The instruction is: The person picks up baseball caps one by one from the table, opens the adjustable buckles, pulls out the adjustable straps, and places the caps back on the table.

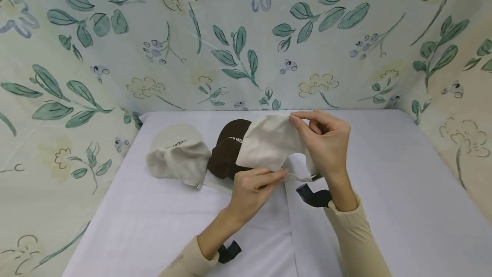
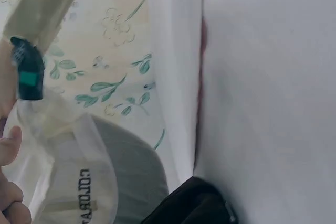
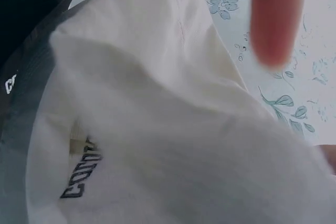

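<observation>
My right hand (image 1: 326,140) pinches the upper edge of a white cap (image 1: 265,140), holding it up off the table. At its lower edge, by the opening at the back, the fingers of my left hand (image 1: 251,189) grip the fabric. The cap's strap hangs loose with a metal buckle (image 1: 316,177). In the left wrist view, dark lettering (image 2: 85,195) and a grey-looking brim (image 2: 134,171) show on this cap. Its pale cloth (image 3: 157,103) fills much of the right wrist view. Behind it, a brown cap (image 1: 226,153) is partly hidden.
A cream cap (image 1: 178,153) with dark lettering lies left of the brown one, its strap and buckle (image 1: 199,186) toward the front. White cloth covers the table (image 1: 384,217). A floral curtain (image 1: 230,54) stands behind and at both sides.
</observation>
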